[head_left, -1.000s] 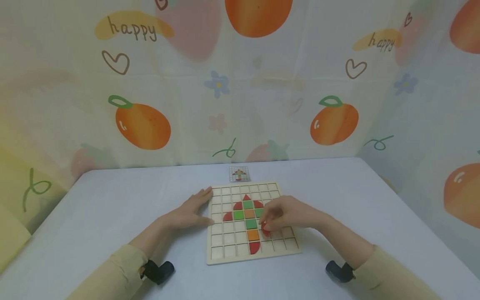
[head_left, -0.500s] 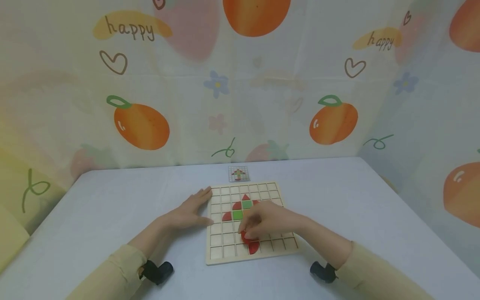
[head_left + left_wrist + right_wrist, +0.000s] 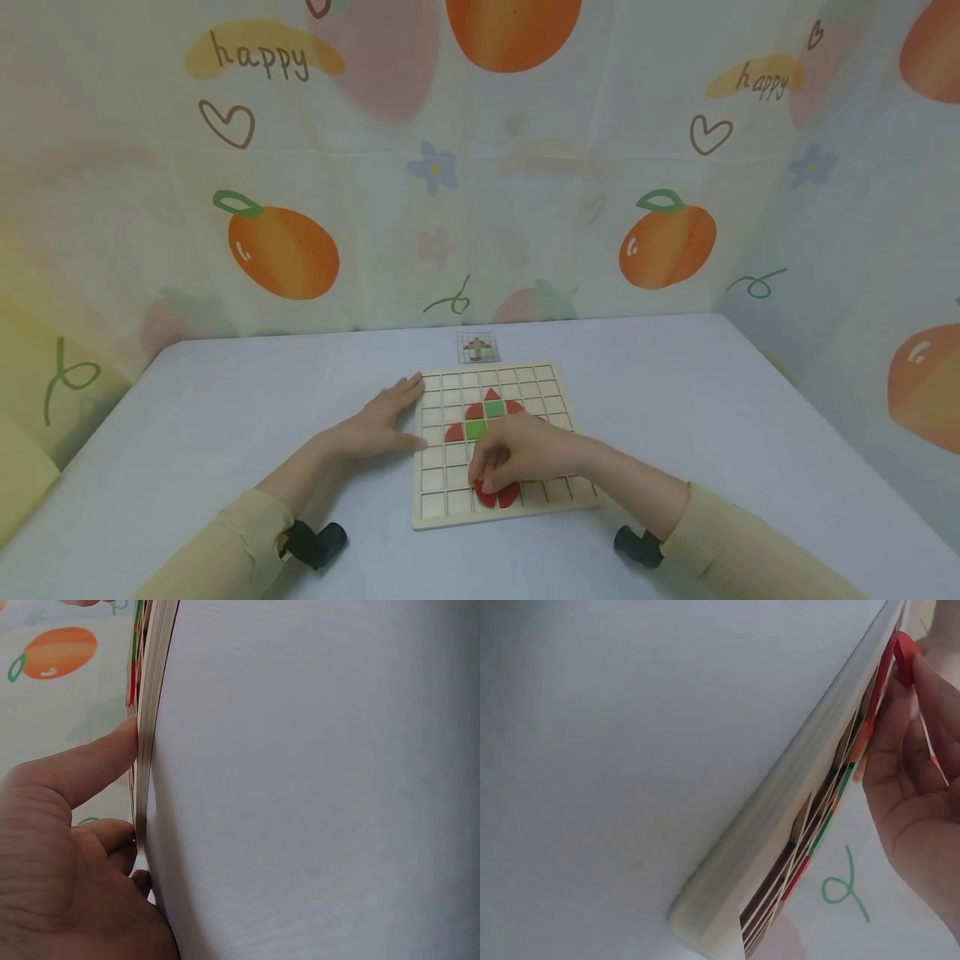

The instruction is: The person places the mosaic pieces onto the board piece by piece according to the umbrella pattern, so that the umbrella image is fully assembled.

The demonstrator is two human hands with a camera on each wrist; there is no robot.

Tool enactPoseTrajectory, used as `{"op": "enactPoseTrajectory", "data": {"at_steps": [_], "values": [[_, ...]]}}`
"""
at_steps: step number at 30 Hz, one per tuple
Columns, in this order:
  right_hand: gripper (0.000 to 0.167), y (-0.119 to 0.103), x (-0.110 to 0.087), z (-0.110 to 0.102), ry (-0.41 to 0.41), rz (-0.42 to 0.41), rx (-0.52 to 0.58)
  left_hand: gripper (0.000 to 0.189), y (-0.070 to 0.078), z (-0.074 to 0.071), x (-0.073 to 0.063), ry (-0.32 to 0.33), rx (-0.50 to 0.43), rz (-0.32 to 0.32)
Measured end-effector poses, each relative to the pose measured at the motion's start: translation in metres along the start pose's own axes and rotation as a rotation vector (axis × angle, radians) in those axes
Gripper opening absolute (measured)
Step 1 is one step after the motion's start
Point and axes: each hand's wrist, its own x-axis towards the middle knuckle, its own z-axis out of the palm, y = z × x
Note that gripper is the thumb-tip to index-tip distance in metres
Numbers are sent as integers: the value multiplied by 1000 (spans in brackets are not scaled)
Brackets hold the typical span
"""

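Note:
A pale wooden grid board (image 3: 437, 523) lies on the white table. My right hand (image 3: 528, 450) pinches a red rounded tile (image 3: 483, 495) between thumb and fingertips over the board's lowest row. That tile is just left of another red rounded tile (image 3: 509, 496) lying in the grid. In the right wrist view the held tile (image 3: 906, 658) stands tilted above the board's face. My left hand (image 3: 375, 425), fingers spread, rests at the board's left edge with thumb and fingertips touching it. Further up sit a red triangle (image 3: 491, 395) and green square tiles (image 3: 495, 408); my right hand hides the middle tiles.
Behind the board lies a small pattern card (image 3: 477, 348) with a coloured figure. White table surface (image 3: 675, 392) stretches to both sides. A printed fruit curtain (image 3: 480, 200) hangs behind the table. Each wrist carries a black camera (image 3: 318, 546).
My right hand has moved left and toward me with the red tile, from right of the tile column to the lowest row. The left hand has stayed at the board's edge.

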Motion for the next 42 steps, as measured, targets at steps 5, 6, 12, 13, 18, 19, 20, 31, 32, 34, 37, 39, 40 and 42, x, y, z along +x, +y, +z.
{"op": "enactPoseTrajectory", "data": {"at_steps": [5, 6, 12, 13, 18, 19, 20, 31, 32, 34, 37, 39, 40, 42], "values": [[12, 1, 2, 1, -6, -6, -45, 96, 0, -1, -1, 1, 0, -1], [12, 1, 2, 1, -8, -9, -47, 96, -1, -1, -1, 2, -1, -1], [9, -2, 3, 2, -2, -9, -38, 96, -3, -1, 0, 0, -7, 5], [10, -2, 3, 3, 2, -5, -37, 97, -3, -1, 0, 0, -8, 6], [10, -3, 3, 3, 17, 14, -34, 97, -3, -1, -1, -1, -8, 10], [10, -4, 3, 4, 19, 16, -35, 97, -3, -1, -1, -1, -8, 11], [10, -4, 3, 4, 20, 17, -39, 97, -3, -2, -1, -1, -7, 10], [9, -2, 3, 4, 21, 12, -71, 96, 1, -2, -2, 4, -13, -18], [8, -2, 3, 4, 21, 13, -75, 96, 1, -2, -3, 4, -15, -17], [8, -2, 3, 4, 22, 15, -80, 96, 1, -2, -3, 3, -17, -16], [7, -2, 3, 3, 25, 7, -79, 96, 1, -2, -3, 2, -17, -11], [6, -1, 2, 3, 28, -4, -72, 96, 0, -2, -3, 3, -14, -11], [6, -1, 2, 2, 30, -8, -73, 96, 0, -2, -3, 4, -11, -11], [5, 0, 3, 1, 38, -10, -79, 95, 0, -2, -3, 6, -7, -16]]}}
